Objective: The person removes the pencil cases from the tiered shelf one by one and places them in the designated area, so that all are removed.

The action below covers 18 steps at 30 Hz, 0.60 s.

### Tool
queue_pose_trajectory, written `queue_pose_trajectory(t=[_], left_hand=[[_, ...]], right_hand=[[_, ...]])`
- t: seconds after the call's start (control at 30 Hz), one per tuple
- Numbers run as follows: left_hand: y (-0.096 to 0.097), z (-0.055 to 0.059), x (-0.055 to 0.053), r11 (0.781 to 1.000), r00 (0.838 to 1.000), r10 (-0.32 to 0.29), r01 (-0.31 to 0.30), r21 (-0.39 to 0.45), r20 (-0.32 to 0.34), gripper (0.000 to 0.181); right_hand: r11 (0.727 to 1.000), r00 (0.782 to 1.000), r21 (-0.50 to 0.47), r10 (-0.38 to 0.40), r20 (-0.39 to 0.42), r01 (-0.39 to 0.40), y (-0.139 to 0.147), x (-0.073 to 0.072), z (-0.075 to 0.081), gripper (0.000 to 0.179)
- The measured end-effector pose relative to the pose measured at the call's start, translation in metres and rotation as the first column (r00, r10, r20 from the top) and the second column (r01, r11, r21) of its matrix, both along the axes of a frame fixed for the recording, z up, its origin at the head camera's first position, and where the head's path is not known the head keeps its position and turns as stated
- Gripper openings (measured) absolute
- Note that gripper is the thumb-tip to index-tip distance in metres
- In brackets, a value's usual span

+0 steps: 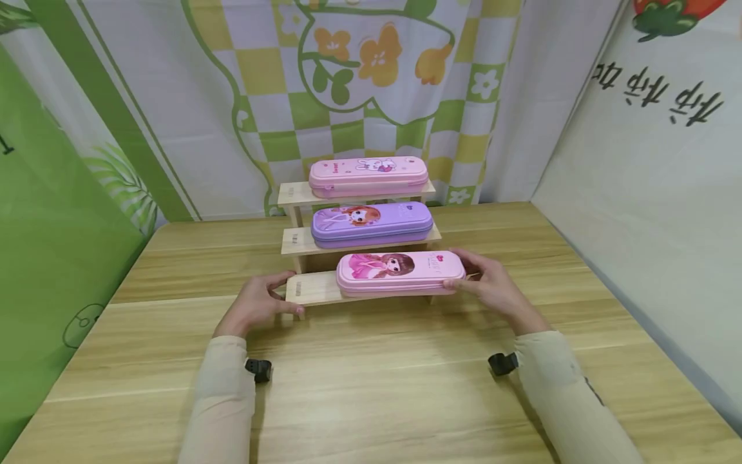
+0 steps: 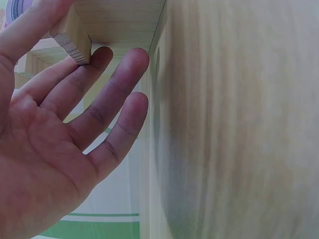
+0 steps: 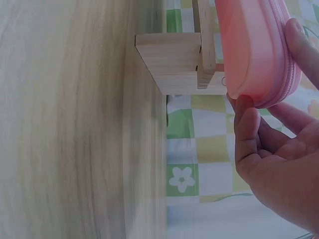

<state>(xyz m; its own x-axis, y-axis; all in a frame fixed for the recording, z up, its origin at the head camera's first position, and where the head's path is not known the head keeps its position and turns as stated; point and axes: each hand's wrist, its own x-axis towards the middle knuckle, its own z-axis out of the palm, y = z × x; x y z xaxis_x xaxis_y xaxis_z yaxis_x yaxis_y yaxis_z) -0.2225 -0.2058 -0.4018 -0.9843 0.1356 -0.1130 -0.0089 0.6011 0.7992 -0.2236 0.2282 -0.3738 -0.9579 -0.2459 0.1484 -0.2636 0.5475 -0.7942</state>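
Observation:
A three-step wooden display stand (image 1: pixel 315 288) carries one pencil case on each step. On the lowest step lies a light pink pencil case (image 1: pixel 429 274) with a doll picture, shifted toward the right end. My right hand (image 1: pixel 493 283) holds its right end, thumb at the front and fingers behind. In the right wrist view, fingertips touch the rounded end of this pink case (image 3: pixel 249 55) near its zipper. My left hand (image 1: pixel 255 303) grips the left end of the lowest step. The left wrist view has the wooden step end (image 2: pixel 75 35) between thumb and fingers.
A purple pencil case (image 1: pixel 400 219) lies on the middle step and a pink rabbit pencil case (image 1: pixel 348 171) on the top one. The wooden table (image 1: pixel 371 380) extends around the stand. A patterned curtain (image 1: pixel 266 116) hangs close behind.

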Motion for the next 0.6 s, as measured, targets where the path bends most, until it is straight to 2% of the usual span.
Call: queue_pose_trajectory(t=[0.6], left_hand=[[-0.001, 0.0, 0.001, 1.0, 1.0, -0.001, 0.001, -0.006, 0.016, 0.085]], right_hand=[[0.997, 0.999, 0.063, -0.035, 0.021, 0.034, 0.012, 0.003, 0.001, 0.067]])
